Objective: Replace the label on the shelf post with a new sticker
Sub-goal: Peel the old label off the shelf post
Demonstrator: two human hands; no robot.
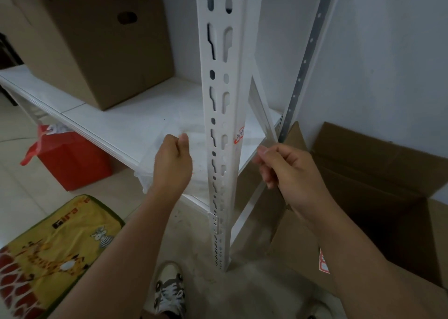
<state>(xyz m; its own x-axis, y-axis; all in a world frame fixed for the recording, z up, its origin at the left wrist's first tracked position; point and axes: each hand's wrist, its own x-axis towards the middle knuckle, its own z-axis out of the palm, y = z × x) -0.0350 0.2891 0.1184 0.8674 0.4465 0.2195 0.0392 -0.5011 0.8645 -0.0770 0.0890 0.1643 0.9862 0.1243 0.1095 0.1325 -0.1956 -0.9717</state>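
A white slotted metal shelf post [221, 115] stands upright in the middle of the view, and on its right-hand edge sits a small white sticker with a red border [239, 135]; dark handwriting crosses it, too small and slanted to read. The left hand [173, 159] hovers just left of the post, fingers curled in and thumb pressed against the forefinger; whether anything is pinched there cannot be told. The right hand [288, 167] is just right of the post, below the sticker, its fingers curled with thumb and forefinger tips close together; they may hold something thin and pale, but the blur hides it. Neither hand touches the sticker.

On the white shelf board [126, 122] behind the left hand stands a closed brown cardboard box with an oval handle hole [97, 42]. Under the shelf on the tiled floor is a red box [72, 163] with a red plastic bag [46, 136] draped over it; its contents are hidden. At the right, an open brown cardboard carton [378, 185] leans against the wall, its inside dark, and on its front flap is a red-and-white printed label [323, 263], unreadable. At lower left lies a yellow mat with cartoon giraffes and a zebra [58, 250], bearing partial lettering that looks like "Gira". A grey-and-white laced sneaker [169, 287] shows at the bottom.
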